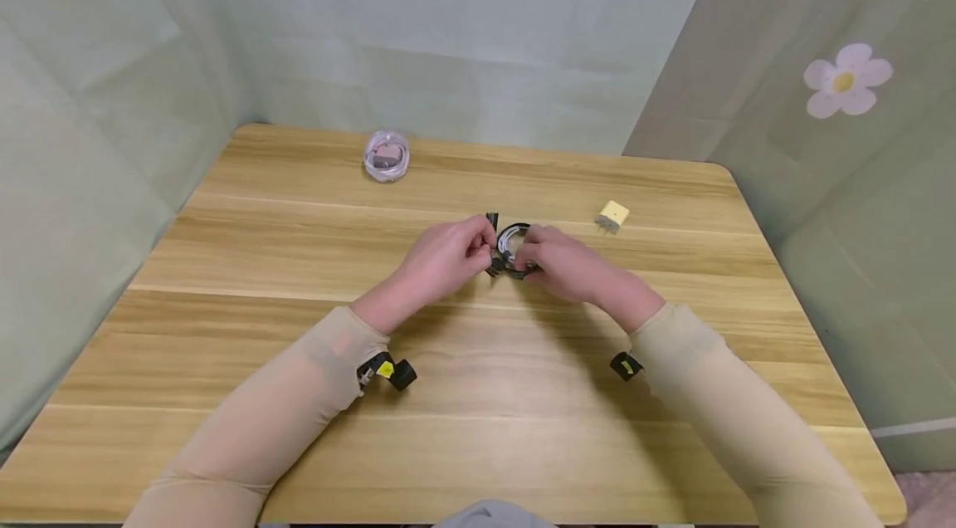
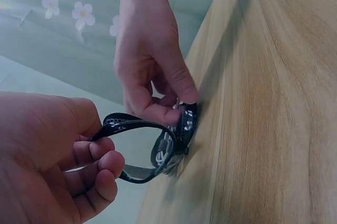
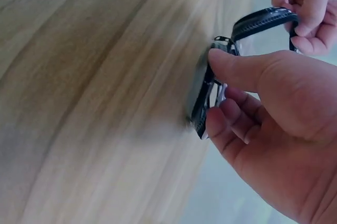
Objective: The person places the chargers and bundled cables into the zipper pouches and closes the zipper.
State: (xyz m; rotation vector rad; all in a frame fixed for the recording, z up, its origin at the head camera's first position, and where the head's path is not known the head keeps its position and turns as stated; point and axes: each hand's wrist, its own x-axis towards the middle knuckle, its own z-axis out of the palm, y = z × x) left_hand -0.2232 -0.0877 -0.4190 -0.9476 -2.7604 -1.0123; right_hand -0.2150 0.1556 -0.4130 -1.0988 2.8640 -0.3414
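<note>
A small round zip case (image 1: 514,239) with black zipper-trimmed edges and a see-through body stands unzipped between both hands over the table's middle. My left hand (image 1: 451,254) pinches the black rim of its lid (image 2: 138,125), which is swung out from the body. With thumb and fingers, my right hand (image 1: 563,264) grips the body of the case, its edge close to the tabletop in the right wrist view. The zipper pull (image 3: 221,39) shows beside the right thumb. A coiled white cable (image 2: 164,153) lies inside the body, partly hidden by the right fingers.
On the wooden table (image 1: 478,395), a coiled white cable (image 1: 371,159) with a pinkish-grey plug (image 1: 387,154) at its centre lies at the back left. A yellow and grey charger plug (image 1: 613,215) lies to the right, beyond the right hand. Pale curtains hang around the table.
</note>
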